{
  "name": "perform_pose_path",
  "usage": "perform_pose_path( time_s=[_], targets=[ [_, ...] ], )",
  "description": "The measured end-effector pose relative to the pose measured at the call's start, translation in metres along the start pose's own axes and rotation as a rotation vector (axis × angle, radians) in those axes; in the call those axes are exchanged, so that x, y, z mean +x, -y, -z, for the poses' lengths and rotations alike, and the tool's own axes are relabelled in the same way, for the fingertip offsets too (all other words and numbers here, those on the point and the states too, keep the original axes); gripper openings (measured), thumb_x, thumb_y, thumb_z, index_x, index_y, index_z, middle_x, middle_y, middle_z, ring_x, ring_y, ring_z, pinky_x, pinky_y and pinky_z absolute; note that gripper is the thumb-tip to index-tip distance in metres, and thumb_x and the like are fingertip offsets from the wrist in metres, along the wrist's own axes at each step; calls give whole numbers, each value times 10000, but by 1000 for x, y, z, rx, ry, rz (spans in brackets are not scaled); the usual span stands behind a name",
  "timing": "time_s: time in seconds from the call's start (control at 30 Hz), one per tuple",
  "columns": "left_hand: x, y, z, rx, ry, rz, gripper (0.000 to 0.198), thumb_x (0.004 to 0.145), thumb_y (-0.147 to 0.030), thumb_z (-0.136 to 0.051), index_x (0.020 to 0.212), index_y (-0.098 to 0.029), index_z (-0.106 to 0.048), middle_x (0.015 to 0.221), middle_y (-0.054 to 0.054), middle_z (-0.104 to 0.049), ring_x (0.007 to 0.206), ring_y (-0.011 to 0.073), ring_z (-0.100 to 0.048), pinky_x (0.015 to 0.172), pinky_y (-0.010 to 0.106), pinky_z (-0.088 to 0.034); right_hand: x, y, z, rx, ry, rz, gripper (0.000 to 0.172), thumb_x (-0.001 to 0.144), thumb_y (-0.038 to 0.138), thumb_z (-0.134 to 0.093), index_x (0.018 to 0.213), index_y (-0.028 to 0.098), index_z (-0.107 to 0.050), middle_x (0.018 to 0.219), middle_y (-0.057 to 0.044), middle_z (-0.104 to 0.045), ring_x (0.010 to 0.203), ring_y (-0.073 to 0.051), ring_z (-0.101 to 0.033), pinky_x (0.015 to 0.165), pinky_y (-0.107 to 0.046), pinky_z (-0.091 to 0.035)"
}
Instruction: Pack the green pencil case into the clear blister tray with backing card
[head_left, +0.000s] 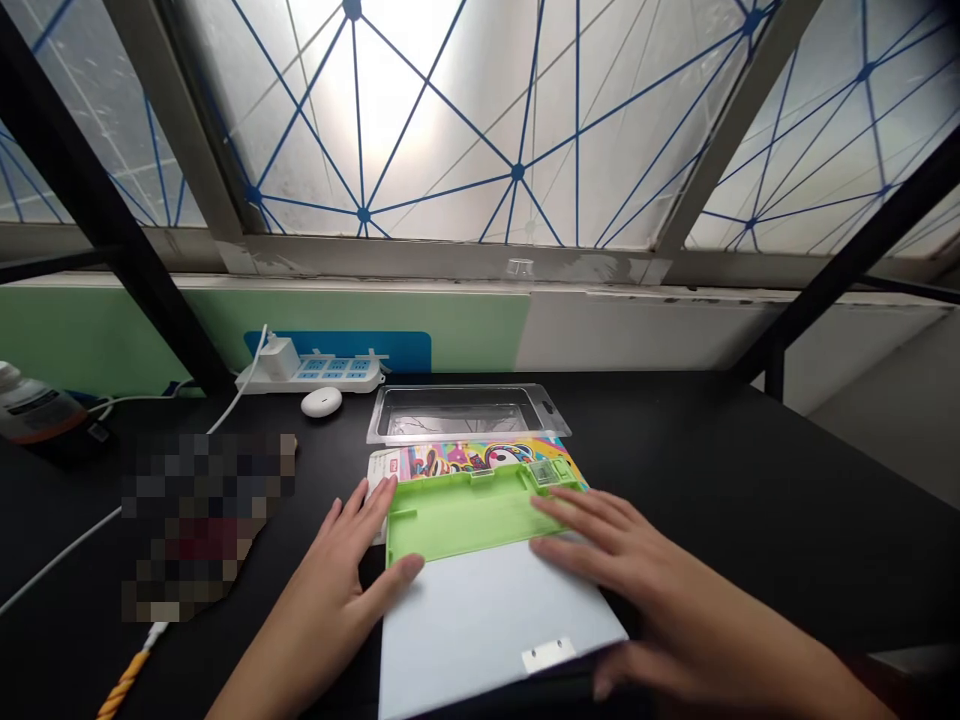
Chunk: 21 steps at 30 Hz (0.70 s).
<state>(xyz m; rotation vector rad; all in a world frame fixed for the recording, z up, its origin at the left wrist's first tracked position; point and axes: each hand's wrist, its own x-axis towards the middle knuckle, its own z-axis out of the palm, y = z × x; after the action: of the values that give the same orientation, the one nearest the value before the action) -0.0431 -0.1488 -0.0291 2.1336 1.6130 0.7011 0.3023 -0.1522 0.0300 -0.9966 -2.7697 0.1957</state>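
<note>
An open plastic pencil box lies on the black desk, its lime-green tray (457,525) at the far side and its pale blue lid (487,630) lying flat toward me. A small white clasp (547,655) sits on the lid's near edge. My left hand (337,570) rests against the tray's left side, with the thumb on its front edge and the fingers spread. My right hand (615,560) lies over the tray's right end, with its fingers extended and apart. Behind the tray is a colourful printed card (480,460), partly hidden by it.
A transparent plastic blister tray (465,415) stands behind the card. Farther back lie a white power strip (337,370) with a plugged-in charger and a small white round object (321,402). A bottle (37,415), white cables and a pixelated patch (202,525) occupy the left.
</note>
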Motion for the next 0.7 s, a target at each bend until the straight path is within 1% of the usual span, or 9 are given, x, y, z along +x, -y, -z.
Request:
perform_pose_path(
  time_s=[0.07, 0.13, 0.2, 0.27, 0.37, 0.43, 0.57, 0.63, 0.7],
  targets=[
    [0, 2, -2, 21, 4, -15, 711, 925, -519, -567, 1546, -289, -307, 1544, 73, -402, 1449, 342, -306, 1141, 595, -307, -16, -24, -7, 13, -25, -140, 944, 751, 581, -758, 1543, 318, -316, 1601, -119, -323, 1435, -404, -331, 1087, -587, -412],
    [-1, 5, -4, 19, -3, -20, 714, 921, -507, -578, 1546, -293, -307, 1540, 66, -411, 1444, 337, -322, 1148, 581, -309, -27, -42, -15, 64, -54, -256, 979, 766, 503, -772, 1569, 326, -240, 1602, -116, -319, 1433, -392, -337, 1073, -576, -441],
    [-3, 7, -4, 2, -20, -1, 672, 937, -533, -528, 1535, -285, -346, 1534, 61, -421, 1435, 350, -335, 1140, 587, -326, -31, -52, -21, 127, -71, -311, 868, 817, 439, -736, 1553, 334, -288, 1548, -94, -430, 1403, -366, -404, 1071, -565, -454],
    [-5, 8, -2, -42, -29, 15, 612, 977, -550, -416, 1528, -287, -370, 1531, 45, -429, 1429, 348, -346, 1144, 580, -328, -28, -55, -23, 179, -94, -343, 676, 866, 418, -682, 1486, 331, -427, 1449, -73, -560, 1377, -355, -448, 1075, -581, -446],
    [-4, 4, 1, -148, -50, 10, 581, 1014, -541, -279, 1551, -321, -308, 1497, 6, -487, 1418, 312, -381, 1176, 532, -299, -19, -53, -23, 233, -164, -443, 511, 924, 479, -587, 1400, 300, -540, 1328, -85, -658, 1341, -353, -492, 1047, -589, -465],
    [-3, 1, 2, -193, -70, 10, 610, 1010, -547, -295, 1573, -322, -232, 1455, 11, -543, 1403, 307, -411, 1177, 530, -299, -13, -51, -26, 236, -202, -482, 541, 934, 508, -558, 1421, 277, -514, 1360, -111, -629, 1317, -348, -513, 1031, -574, -480],
    [-1, 0, -3, -190, -56, 33, 756, 971, -530, -454, 1596, -272, -117, 1450, 84, -542, 1369, 316, -463, 1137, 545, -356, -10, -48, -40, 196, -202, -407, 812, 835, 511, -694, 1519, 240, -351, 1473, -165, -506, 1338, -363, -477, 1045, -564, -467],
    [-1, -1, -4, -175, -38, 54, 860, 916, -524, -569, 1596, -266, -112, 1468, 98, -520, 1351, 304, -490, 1102, 492, -420, -11, -47, -46, 187, -216, -401, 850, 812, 479, -727, 1524, 240, -328, 1440, -164, -537, 1331, -372, -481, 1048, -579, -456],
    [2, -6, 0, -160, -59, 66, 905, 870, -526, -631, 1591, -269, -147, 1462, 89, -534, 1323, 287, -526, 1043, 418, -490, -11, -46, -46, 192, -254, -409, 822, 813, 455, -730, 1509, 245, -348, 1411, -154, -564, 1315, -369, -496, 1056, -585, -443]
  ],
)
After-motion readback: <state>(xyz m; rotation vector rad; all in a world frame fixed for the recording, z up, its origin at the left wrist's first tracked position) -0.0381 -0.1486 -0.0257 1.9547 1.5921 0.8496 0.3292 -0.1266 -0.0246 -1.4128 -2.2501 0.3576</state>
